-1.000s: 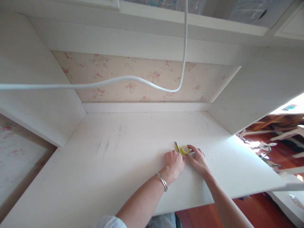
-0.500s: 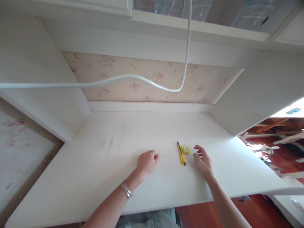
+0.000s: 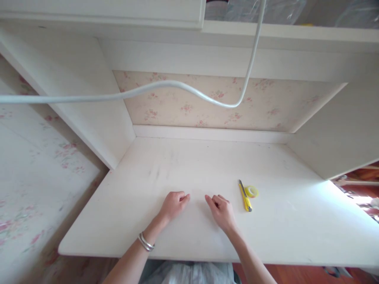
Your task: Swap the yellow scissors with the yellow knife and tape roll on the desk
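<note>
My left hand (image 3: 174, 205) rests on the white desk (image 3: 124, 232), fingers curled into a loose fist, with a silver bangle (image 3: 145, 242) on its wrist. Opposite it, a short gap away, lies my right hand (image 3: 221, 213), also curled, thumb pointing toward the left hand. Neither fist shows anything in it. To the right of my right hand and apart from it lies a yellow utility knife (image 3: 245, 197), its dark end pointing away from me. A small roll of yellow tape (image 3: 252, 191) touches or nearly touches the knife's right side.
A white cable (image 3: 170, 83) hangs across the view in front of the floral back wall (image 3: 186, 106). White side panels (image 3: 97, 114) flank the desk. Overhead is a cabinet (image 3: 100, 12) with plastic-wrapped things on its open shelf.
My right hand has moved left, from beside the tape roll to near my left hand, and its fingers have curled in. The camera view has turned left. Knife and tape lie as before.
</note>
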Tool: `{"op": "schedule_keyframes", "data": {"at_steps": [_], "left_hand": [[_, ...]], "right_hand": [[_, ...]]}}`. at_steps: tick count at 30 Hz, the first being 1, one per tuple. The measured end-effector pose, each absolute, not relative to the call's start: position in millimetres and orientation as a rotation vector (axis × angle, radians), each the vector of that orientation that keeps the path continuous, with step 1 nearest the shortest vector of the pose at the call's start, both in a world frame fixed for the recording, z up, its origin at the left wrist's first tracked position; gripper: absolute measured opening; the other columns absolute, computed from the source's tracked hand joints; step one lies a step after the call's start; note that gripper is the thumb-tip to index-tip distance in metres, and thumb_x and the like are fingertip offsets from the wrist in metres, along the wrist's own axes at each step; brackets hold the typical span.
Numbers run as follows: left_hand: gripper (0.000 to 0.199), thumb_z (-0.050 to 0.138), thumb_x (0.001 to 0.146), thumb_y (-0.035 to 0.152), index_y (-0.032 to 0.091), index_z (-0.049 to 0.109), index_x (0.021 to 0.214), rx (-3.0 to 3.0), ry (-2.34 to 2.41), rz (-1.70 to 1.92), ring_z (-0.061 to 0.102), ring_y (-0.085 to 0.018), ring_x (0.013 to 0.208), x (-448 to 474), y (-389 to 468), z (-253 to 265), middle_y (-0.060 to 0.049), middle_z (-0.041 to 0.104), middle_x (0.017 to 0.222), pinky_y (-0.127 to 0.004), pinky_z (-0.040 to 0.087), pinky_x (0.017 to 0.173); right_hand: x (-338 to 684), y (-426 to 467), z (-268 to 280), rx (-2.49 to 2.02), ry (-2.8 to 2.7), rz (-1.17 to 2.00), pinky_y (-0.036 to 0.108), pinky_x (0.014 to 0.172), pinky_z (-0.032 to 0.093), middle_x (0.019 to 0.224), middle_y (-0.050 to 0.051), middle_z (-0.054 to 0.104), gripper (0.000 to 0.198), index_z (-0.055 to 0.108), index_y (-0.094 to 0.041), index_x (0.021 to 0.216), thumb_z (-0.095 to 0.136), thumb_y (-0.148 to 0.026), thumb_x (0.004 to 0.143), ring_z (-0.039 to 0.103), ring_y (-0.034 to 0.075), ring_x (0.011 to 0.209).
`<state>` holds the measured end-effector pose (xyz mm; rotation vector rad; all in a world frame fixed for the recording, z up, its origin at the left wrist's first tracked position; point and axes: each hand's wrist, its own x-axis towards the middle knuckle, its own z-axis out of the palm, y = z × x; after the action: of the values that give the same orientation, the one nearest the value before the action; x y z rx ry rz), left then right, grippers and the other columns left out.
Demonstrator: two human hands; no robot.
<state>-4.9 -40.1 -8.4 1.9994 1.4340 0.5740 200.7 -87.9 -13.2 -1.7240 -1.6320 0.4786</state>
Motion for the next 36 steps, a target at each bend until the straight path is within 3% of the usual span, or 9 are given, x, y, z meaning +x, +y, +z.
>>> {"op": "schedule_keyframes", "data": {"at_steps": [6, 13, 36], "left_hand": [[0.049, 0.036, 0.088, 0.045, 0.016, 0.044, 0.050, 2.187, 1.490, 0.545, 0.033, -0.008, 0.046, -1, -46, -9, 0.003, 0.041, 0.045, -0.025, 0.016, 0.050], [0.041, 0.035, 0.090, 0.036, 0.019, 0.057, 0.060, 2.466, 1.455, 0.455, 0.050, -0.011, 0.054, 4, -60, -6, -0.001, 0.060, 0.058, -0.027, 0.020, 0.052], [0.035, 0.037, 0.090, 0.030, 0.020, 0.060, 0.064, 2.541, 1.453, 0.437, 0.057, -0.013, 0.059, 6, -62, -3, -0.002, 0.064, 0.063, -0.028, 0.026, 0.053]], "right_hand": [[183, -81, -22, -1.876, -2.048, 0.204, 0.024, 0.060, 0.029, 0.056, 0.001, 0.055, 0.041, 0.058, -0.021, 0.059, 0.040, -0.041, 0.090, 0.049, 0.012, 0.057], [181, -86, -23, -1.853, -2.107, 0.095, 0.024, 0.068, 0.029, 0.058, 0.001, 0.058, 0.039, 0.061, -0.022, 0.062, 0.038, -0.035, 0.091, 0.052, 0.011, 0.059], [179, -86, -19, -1.862, -2.139, 0.092, 0.026, 0.067, 0.029, 0.055, -0.001, 0.063, 0.042, 0.058, -0.021, 0.060, 0.036, -0.034, 0.093, 0.056, 0.010, 0.052]]}}
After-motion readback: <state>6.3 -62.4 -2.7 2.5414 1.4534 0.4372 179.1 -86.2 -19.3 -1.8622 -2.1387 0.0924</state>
